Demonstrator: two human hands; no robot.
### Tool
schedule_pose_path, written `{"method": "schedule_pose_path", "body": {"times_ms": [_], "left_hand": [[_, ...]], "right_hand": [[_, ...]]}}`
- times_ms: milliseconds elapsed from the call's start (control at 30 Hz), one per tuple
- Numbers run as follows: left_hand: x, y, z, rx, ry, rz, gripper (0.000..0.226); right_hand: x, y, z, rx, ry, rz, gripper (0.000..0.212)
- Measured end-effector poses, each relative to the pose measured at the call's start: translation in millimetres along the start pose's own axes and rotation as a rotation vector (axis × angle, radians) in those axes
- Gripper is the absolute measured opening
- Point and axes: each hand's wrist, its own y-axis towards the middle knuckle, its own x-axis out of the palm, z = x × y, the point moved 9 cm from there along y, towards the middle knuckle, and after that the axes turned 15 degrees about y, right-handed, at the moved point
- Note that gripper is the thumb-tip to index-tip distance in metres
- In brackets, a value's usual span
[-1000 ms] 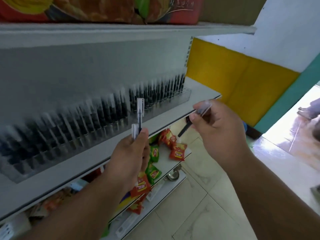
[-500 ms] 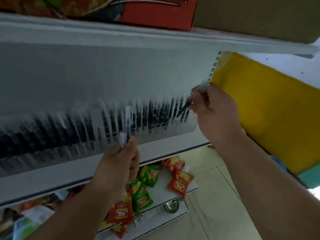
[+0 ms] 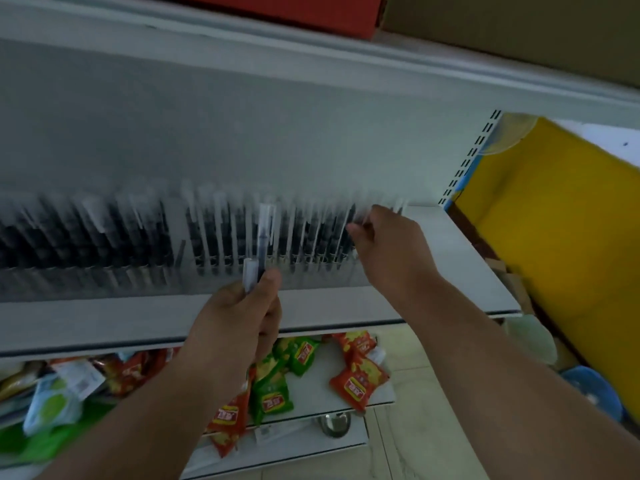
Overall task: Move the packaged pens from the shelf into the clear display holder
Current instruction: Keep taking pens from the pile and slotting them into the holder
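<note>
L hand (image 3: 239,317): fingers curled round the lower ends of two clear-sleeved black packaged pens (image 3: 262,244), long axis near vertical, tops up; one stands taller, the other shows only a short clear tip beside it. Held in front of the shelf edge, not in the holder.

R hand (image 3: 384,244): fingertips pinch the top of one more clear-wrapped pen (image 3: 365,216) at the right end of the row; motion blur, so whether it is seated in a slot can't be told.

Long clear plastic display holder (image 3: 311,275) runs L-R along the white metal shelf (image 3: 460,265), packed w/ upright dark pens in clear sleeves; a narrow gap shows approx. mid-row. Detail smeared by blur.

Lower white shelf (image 3: 318,393): loose glossy snack sachets, red (image 3: 356,382) and green (image 3: 273,386), lying flat, some overlapping. Yellow wall panel (image 3: 561,230) to the right. Red carton (image 3: 294,12) on the shelf above.
</note>
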Motion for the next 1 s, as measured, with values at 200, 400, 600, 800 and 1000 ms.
{"method": "schedule_pose_path", "body": {"times_ms": [200, 400, 600, 800, 1000], "left_hand": [[14, 7, 2, 0.003, 0.046, -0.022, 0.035], [50, 13, 3, 0.027, 0.251, -0.177, 0.046], [58, 17, 6, 0.033, 0.337, -0.24, 0.047], [41, 15, 12, 0.065, 0.281, -0.138, 0.049], [33, 15, 15, 0.092, 0.3, -0.122, 0.053]], "right_hand": [[-15, -24, 1, -0.047, 0.245, 0.084, 0.025], [-4, -39, -29, -0.089, 0.62, -0.149, 0.022], [-31, -47, -15, -0.089, 0.759, 0.044, 0.023], [-94, -35, 12, -0.14, 0.646, 0.466, 0.02], [-79, -18, -2, -0.245, 0.381, 0.409, 0.02]]}}
